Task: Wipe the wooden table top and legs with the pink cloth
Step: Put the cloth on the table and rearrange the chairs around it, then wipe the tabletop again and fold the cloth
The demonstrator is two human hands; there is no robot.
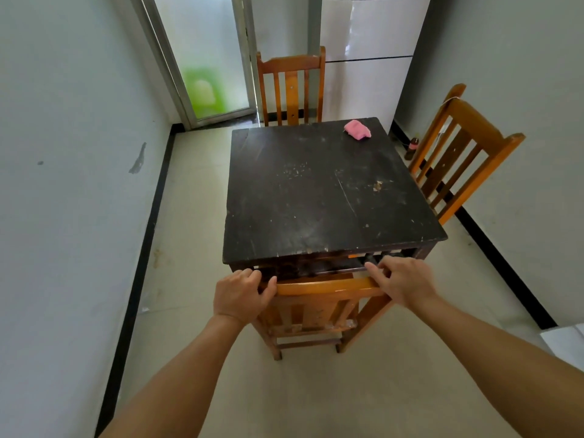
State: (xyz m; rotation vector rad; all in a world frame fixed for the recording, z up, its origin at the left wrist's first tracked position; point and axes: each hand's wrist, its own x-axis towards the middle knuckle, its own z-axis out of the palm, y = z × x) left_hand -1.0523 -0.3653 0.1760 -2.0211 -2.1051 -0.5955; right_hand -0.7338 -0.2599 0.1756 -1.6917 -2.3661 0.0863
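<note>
Clearing access to the table [316, 197] is, by my reading, the step in hand; wiping has not begun.

**Hand state**
- Left hand [241, 294]: fingers curled over the left end of the near chair's [319, 287] top rail, thumb on the near face. It grips the rail.
- Right hand [403, 284]: fingers bent over the right end of the same rail, holding it.
- I have no cloth in either hand.

**Task item**
- The pink cloth [357, 130] lies bunched on the table top at its far right corner, well apart from both hands.

**Next move (judgement)**
- Draw the near chair back from the table's near edge, where it is tucked under, and let go.
- Then reach across the table top for the cloth. The cloth sits at the far side, so a step toward the table is likely needed.

**Surface**
- The top is dark wood, scuffed, with pale dusty streaks, a long thin scratch and a patch of crumbs right of centre.
- The legs are mostly hidden under the top.

**Room**
- A second chair [290, 86] stands at the table's far edge and a third chair [458, 153] at its right side.
- Beyond the far edge stands a white fridge [366, 58]; beyond the far left corner, a frosted door [202, 58].
- A small bottle [412, 147] stands on the floor right of the table.
</note>
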